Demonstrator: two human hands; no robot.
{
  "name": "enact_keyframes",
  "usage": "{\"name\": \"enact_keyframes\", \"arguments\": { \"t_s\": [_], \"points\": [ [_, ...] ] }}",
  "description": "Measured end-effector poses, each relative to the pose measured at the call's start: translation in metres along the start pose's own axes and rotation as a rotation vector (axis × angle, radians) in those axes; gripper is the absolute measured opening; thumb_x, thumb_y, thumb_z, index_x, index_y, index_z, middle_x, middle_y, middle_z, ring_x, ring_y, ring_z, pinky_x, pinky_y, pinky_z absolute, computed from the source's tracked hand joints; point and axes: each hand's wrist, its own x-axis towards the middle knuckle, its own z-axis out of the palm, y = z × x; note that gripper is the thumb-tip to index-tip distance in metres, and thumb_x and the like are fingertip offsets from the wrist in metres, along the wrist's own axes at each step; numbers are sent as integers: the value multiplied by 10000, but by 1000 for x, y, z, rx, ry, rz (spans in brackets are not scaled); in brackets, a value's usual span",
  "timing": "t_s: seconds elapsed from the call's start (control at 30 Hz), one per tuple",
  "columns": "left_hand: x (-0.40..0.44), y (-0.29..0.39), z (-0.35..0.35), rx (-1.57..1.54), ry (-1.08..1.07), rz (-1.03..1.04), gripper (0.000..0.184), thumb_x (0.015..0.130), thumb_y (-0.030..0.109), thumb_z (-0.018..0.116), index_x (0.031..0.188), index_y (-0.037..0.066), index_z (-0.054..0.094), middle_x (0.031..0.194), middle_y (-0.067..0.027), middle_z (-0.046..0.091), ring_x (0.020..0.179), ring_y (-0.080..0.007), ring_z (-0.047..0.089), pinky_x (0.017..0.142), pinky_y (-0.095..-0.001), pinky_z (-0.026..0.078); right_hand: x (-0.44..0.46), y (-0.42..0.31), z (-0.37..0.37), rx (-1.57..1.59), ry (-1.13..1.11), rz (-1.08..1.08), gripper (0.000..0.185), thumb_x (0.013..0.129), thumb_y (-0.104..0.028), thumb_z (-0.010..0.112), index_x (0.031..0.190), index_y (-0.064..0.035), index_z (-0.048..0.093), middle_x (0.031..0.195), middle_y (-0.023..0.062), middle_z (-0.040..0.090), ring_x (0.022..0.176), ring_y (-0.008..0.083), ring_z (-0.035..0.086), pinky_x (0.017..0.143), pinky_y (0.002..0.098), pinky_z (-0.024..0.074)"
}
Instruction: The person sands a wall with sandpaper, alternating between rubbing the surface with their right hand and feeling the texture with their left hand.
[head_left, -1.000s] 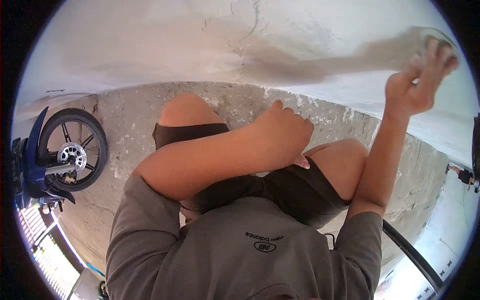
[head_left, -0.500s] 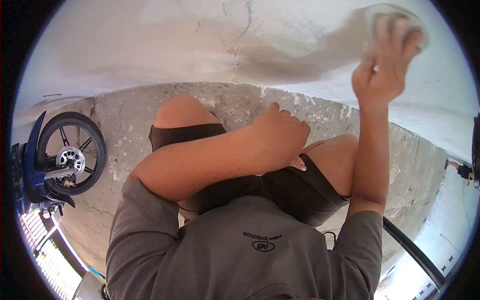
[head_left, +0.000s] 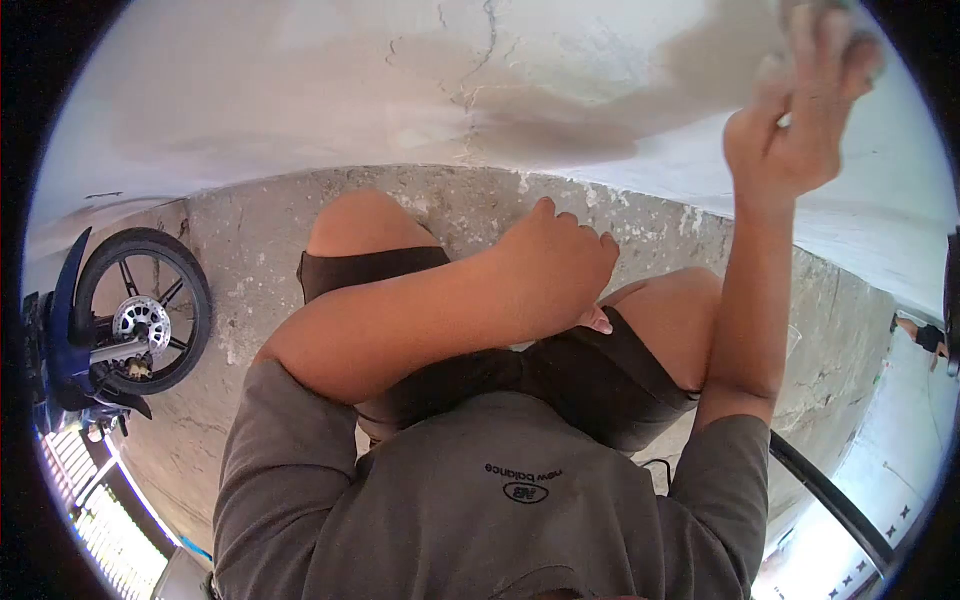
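My right hand (head_left: 800, 110) is raised against the pale wall (head_left: 300, 90) at the upper right. Its blurred fingers press on something pale and flat, mostly hidden and cut off by the view's edge, which I cannot make out. Bent across my lap, my left arm ends in my left hand (head_left: 560, 275), beside my knee (head_left: 665, 325). The fingers of that hand are curled down, with the thumb tip showing below; its palm is hidden.
Grey, paint-spotted concrete floor (head_left: 270, 215) meets the wall's foot. A blue motorbike's front wheel (head_left: 145, 310) is at the left. A dark bar (head_left: 830, 500) runs at the lower right. Another person (head_left: 925, 337) is far off at the right edge.
My right hand first swept left along the wall, then moved back right and up toward the view's edge. My left hand has stayed nearly in place, still curled.
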Motion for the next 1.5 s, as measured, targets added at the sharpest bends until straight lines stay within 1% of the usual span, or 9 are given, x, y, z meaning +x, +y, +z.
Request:
{"name": "enact_keyframes", "arguments": {
  "t_s": [0.5,0.57,0.77,0.83,0.97,1.3,1.37,1.43,1.5],
  "points": [
    [4,1,-4,-5,-37,2,809,822,632,670,1273,-33,578,1002,-178,708,1014,-367,688,972,-496,472,-20,-8,17,-120,74,-148,442,1100,-223,311,1274,1,650,1489,183,515,1485,433,309,1236,611,158],
    [5,0,-3,15,-80,-13,810,824,633,667,1276,-34,577,1004,-178,709,1015,-365,689,970,-494,473,-25,-33,-3,-94,-240,46,430,1097,-209,325,1312,0,633,1493,199,510,1481,436,316,1235,606,174],
    [0,0,-2,10,30,10,824,831,628,665,1303,-39,567,1004,-184,708,1020,-363,690,968,-484,479,-21,-1,-5,-132,-2,-30,372,1067,-144,426,1322,32,633,1482,244,515,1475,475,308,1221,616,191],
    [2,0,-4,5,-45,-3,827,836,623,665,1315,-43,561,1018,-190,708,1033,-367,687,991,-497,473,-25,-40,-8,-256,-283,147,389,1063,-197,459,1323,36,631,1496,249,496,1475,480,304,1222,612,196],
    [2,-1,-5,-23,-66,-18,827,838,614,669,1323,-47,556,1030,-194,708,1033,-374,686,1016,-503,465,-6,-21,-4,63,55,82,328,1000,-118,576,1301,-65,696,1398,134,634,1454,417,401,1219,517,267],
    [3,-3,-2,-47,-54,-13,813,832,613,680,1289,-49,562,1010,-201,703,1023,-381,683,1014,-491,463,-19,-9,-15,-96,-223,81,391,1057,-199,476,1327,41,626,1488,238,513,1479,458,311,1223,609,211],
    [1,-2,-1,-52,-28,-10,810,831,613,681,1284,-48,562,1004,-200,703,1021,-382,684,1011,-493,464,-8,25,-3,98,103,-66,384,1066,-159,434,1335,53,609,1487,226,517,1487,458,291,1224,606,215],
    [0,0,-2,-37,30,23,814,830,611,684,1291,-49,556,998,-200,701,1028,-382,682,1014,-505,461,5,-12,-18,-19,-34,169,396,1083,-156,372,1335,58,592,1493,216,509,1493,452,275,1227,599,224],
    [1,1,-5,-42,-21,15,814,832,609,683,1295,-48,555,1001,-200,701,1033,-381,681,1013,-504,462,-17,-17,-2,156,127,177,355,981,-110,597,1321,-51,680,1429,161,602,1455,425,391,1225,556,229]
  ]
}}
